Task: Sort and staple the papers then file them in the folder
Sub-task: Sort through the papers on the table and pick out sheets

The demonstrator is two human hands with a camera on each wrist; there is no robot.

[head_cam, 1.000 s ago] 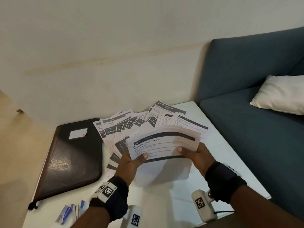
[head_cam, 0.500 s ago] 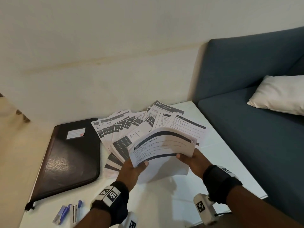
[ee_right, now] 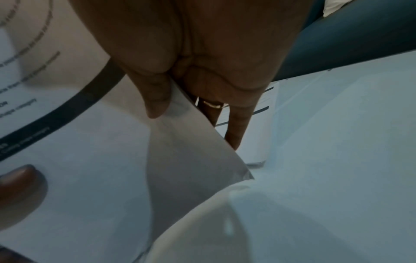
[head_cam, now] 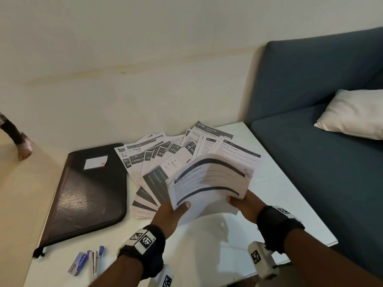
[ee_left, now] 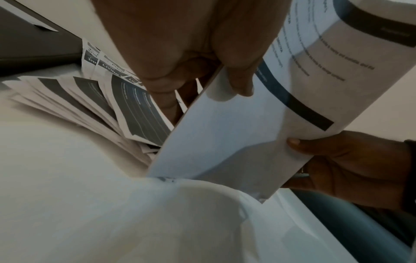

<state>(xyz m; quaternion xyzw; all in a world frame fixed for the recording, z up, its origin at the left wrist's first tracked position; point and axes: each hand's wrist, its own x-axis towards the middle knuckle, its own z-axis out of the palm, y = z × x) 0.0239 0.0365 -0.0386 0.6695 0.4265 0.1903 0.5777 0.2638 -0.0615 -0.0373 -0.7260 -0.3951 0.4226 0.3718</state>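
From my head camera I see both my hands on one stack of papers (head_cam: 209, 185), lifted off the white surface (head_cam: 279, 183) and bowed upward in the middle. My left hand (head_cam: 167, 212) pinches its near left corner, thumb on top; my right hand (head_cam: 244, 204) pinches the near right edge the same way. The top sheet is white with two dark bands and lines of small print, blurred in this view.

Only this view shows the rest: a fan of loose sheets (head_cam: 165, 156) spread on the surface just beyond the stack, headings such as LIVING and BATHROOM readable, a closed dark folder (head_cam: 89, 193) to their left with a white label, and a blue stapler (head_cam: 78, 263) near the front edge.

My left wrist camera shows what the head view hides: my fingers (ee_left: 166, 92) curled beneath the stack, and its blank lower half. My right wrist camera shows my thumb pressed on the paper edge, a ring (ee_right: 212, 104) on one finger beneath it, and the left thumb at the frame's lower left.
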